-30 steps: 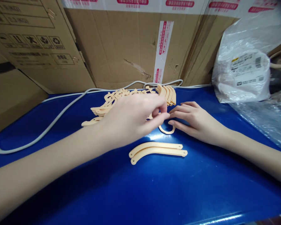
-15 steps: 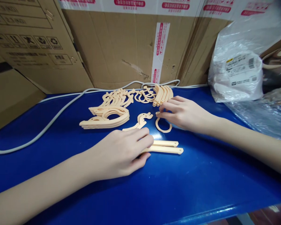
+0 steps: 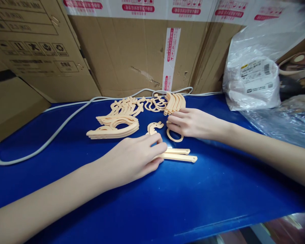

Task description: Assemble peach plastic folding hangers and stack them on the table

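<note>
My left hand [image 3: 134, 159] lies on the blue table [image 3: 193, 203] with its fingers over the left ends of two curved beige strips [image 3: 179, 155], which lie side by side. Just beyond its fingertips sits a beige hook-shaped piece [image 3: 154, 127]. My right hand [image 3: 190, 122] reaches in from the right with its fingers bent, their tips on a small beige piece just above a beige ring [image 3: 175, 137]. Whether it grips that piece I cannot tell. A stack of curved beige pieces [image 3: 114, 128] lies to the left, and more beige pieces [image 3: 152, 103] stand in a row behind.
Cardboard boxes [image 3: 132, 51] wall off the back and left. A white cable [image 3: 66, 118] runs along the table's back edge and off to the left. Clear plastic bags [image 3: 254, 78], one with labelled white contents, lie at the right. The table's front edge is at the lower right.
My left hand has come down from the pieces at the back onto the two curved strips. My right hand has slid left and back, toward the row of pieces.
</note>
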Demonstrator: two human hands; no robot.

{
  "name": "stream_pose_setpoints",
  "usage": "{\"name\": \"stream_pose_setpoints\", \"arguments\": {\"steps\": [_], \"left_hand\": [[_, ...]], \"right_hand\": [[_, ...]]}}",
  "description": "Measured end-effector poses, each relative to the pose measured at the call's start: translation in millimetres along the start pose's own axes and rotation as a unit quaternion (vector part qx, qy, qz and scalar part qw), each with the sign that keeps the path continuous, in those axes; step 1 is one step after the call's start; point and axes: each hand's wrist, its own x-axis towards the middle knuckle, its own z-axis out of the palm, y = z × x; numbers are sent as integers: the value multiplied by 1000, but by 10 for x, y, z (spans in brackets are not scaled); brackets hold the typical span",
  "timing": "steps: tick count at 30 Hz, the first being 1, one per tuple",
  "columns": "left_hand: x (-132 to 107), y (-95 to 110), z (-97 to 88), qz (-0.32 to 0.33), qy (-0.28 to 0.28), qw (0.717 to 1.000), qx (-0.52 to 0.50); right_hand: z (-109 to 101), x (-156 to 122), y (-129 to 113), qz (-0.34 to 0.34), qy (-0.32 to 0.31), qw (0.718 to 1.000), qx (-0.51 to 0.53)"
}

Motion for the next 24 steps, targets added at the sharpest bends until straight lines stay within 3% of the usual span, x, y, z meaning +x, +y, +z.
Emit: {"name": "stream_pose_setpoints", "arguments": {"steps": [4,6,8,10,13,15,16,20,24], "left_hand": [[7,37,24,-7,13,1000,0],[6,64,34,-10,17,1000,3],[10,93,46,-9,26,999,16],[18,123,63,4,43,998,40],[28,157,79,31,73,994,74],[19,165,61,39,91,992,77],[8,162,40,34,96,992,70],[-66,81,-110,-54,104,991,-67],[-124,-66,-261,-157,110,955,-226]], "right_hand": [[-10,-9,-7,72,64,992,82],[-28,-2,-65,158,131,960,190],[-54,36,-153,246,184,887,345],[-70,104,-246,300,201,783,507],[-45,226,-342,327,196,626,681],[-1,282,-372,332,192,554,739],[22,297,-380,335,190,531,755],[67,287,-392,355,174,486,780],[56,258,-402,347,161,471,795]]}}
